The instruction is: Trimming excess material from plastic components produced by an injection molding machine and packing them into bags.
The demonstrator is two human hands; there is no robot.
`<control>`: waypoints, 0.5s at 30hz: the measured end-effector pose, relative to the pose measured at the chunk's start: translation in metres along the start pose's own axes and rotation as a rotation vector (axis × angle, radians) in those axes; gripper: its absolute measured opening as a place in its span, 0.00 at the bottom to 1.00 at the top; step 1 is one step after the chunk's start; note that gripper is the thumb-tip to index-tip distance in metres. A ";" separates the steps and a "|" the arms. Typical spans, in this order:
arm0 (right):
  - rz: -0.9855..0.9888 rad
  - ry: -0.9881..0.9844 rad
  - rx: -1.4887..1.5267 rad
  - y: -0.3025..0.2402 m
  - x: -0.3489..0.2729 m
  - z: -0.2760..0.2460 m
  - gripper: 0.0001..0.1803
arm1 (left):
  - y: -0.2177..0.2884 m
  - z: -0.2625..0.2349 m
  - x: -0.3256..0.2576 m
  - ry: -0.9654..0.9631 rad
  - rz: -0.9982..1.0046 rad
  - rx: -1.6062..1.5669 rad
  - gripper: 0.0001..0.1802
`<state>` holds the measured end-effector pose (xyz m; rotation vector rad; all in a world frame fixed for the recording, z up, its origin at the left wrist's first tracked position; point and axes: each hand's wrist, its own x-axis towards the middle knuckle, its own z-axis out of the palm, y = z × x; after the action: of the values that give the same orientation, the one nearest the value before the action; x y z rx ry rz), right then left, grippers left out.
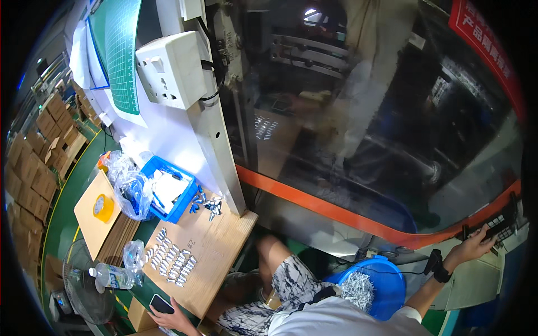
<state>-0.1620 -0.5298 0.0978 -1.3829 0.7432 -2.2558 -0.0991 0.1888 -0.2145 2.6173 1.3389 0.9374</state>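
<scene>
One phone [162,304] sits in the curled left hand [172,319] beside the table [224,241]; the right hand [472,248], loosely spread, seemingly empty, reaches the keypad [502,224]; metal pieces [170,259] lie in rows, perhaps for easy counting.

The surface [221,246] is a flat, light brown wooden top with a dark mark written on it. Lots of small shiny silver pieces [180,266] lie on it in rows, side by side, near its left edge. At the far end, more silver bits [213,207] sit in a messy little pile. Small blue bits [196,203] lie next to them, just beside a blue tray [182,205].
</scene>
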 end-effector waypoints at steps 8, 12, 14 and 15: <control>0.250 -0.284 0.217 -0.024 0.001 0.001 0.04 | 0.121 -0.067 -0.059 -0.167 0.265 -0.579 0.34; 0.258 -0.316 0.290 -0.046 -0.034 0.013 0.06 | 0.186 -0.095 -0.074 -0.377 0.286 -0.907 0.31; 0.231 -0.313 0.313 -0.067 -0.059 0.024 0.09 | 0.227 -0.121 -0.074 -0.605 0.390 -1.187 0.27; 0.183 -0.350 0.279 -0.069 -0.070 0.024 0.13 | 0.252 -0.147 -0.072 -0.736 0.451 -1.258 0.23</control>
<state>-0.1135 -0.4409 0.1012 -1.4517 0.4017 -1.8289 -0.0291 -0.0539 -0.0524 1.8351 -0.0982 0.4423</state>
